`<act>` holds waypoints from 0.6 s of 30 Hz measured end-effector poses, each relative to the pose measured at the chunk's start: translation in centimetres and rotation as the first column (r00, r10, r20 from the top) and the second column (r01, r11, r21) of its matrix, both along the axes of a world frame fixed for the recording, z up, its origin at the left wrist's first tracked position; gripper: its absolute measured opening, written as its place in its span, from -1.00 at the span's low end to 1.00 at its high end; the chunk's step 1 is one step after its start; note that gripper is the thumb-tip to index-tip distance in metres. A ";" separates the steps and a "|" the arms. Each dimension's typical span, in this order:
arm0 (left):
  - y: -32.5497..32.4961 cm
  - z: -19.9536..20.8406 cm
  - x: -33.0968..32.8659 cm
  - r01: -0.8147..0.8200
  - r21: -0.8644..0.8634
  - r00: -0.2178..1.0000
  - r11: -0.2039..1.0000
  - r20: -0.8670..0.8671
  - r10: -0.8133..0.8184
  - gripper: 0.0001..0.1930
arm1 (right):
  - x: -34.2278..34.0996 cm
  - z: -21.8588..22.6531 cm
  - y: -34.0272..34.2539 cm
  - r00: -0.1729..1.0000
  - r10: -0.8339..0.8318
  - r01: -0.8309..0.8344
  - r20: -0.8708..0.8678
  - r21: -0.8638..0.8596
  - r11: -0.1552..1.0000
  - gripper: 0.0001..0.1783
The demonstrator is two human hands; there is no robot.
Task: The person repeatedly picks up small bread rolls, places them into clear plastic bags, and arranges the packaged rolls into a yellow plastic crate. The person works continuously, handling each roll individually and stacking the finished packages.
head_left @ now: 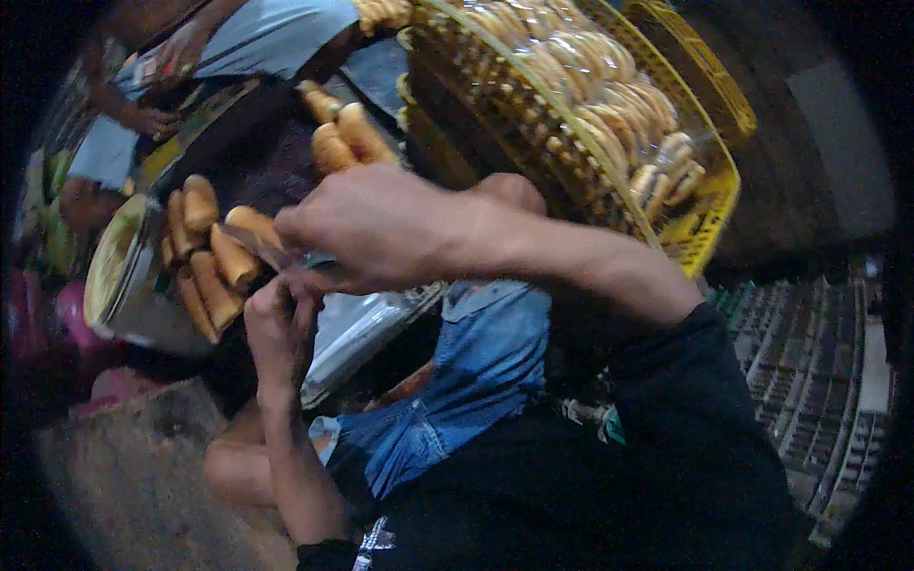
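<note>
Several bread rolls (217, 288) just beyond bent fingers (291, 226), left hand (277, 322) and right hand (369, 224); grip (blurred) unclear.

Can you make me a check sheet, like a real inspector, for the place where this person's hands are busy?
Surface: dark top, partly hidden by bread.
Job's things: long bread rolls, piled just beyond the hands; a blurred, blade-like thing near the fingers.
Clutter: shiny plastic sheets below the hands.
Hands: left hand and right hand close together; grip too blurred to tell.
Cables: nothing seen.
Surroundings: yellow basket of bagged bread, pale round container, another person.
</note>
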State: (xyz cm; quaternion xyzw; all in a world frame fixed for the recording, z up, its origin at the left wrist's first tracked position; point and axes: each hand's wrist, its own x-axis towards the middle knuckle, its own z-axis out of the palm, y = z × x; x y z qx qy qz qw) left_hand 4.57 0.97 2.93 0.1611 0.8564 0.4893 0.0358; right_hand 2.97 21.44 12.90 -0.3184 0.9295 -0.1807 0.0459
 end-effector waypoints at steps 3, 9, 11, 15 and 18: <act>0.2 0.4 -0.2 -0.227 0.272 0.927 0.935 0.355 0.122 -0.32 | -0.5 -2.7 -2.4 0.990 -0.082 0.136 0.111 -0.662 0.737 -0.80; 0.4 2.2 -2.2 -0.480 0.861 0.877 0.170 0.463 0.132 -0.46 | 2.5 -4.7 -1.4 0.663 0.046 0.748 0.747 -0.664 -0.011 -0.79; -1.0 2.6 -3.7 -0.454 0.792 0.889 0.407 0.372 0.268 -0.59 | 3.3 -5.6 -1.8 0.725 -0.003 0.687 0.689 -0.723 -0.068 -0.78; -4.8 0.8 -5.7 -0.533 0.718 0.798 0.447 0.251 0.548 -0.68 | 1.1 -9.1 -4.0 0.749 0.061 0.658 0.660 -0.752 0.048 -0.73; -9.1 -0.7 -6.7 -0.583 0.704 0.630 0.405 0.077 0.773 -0.61 | -2.9 -13.1 -6.6 0.881 -0.299 0.469 0.366 -0.755 0.459 -0.58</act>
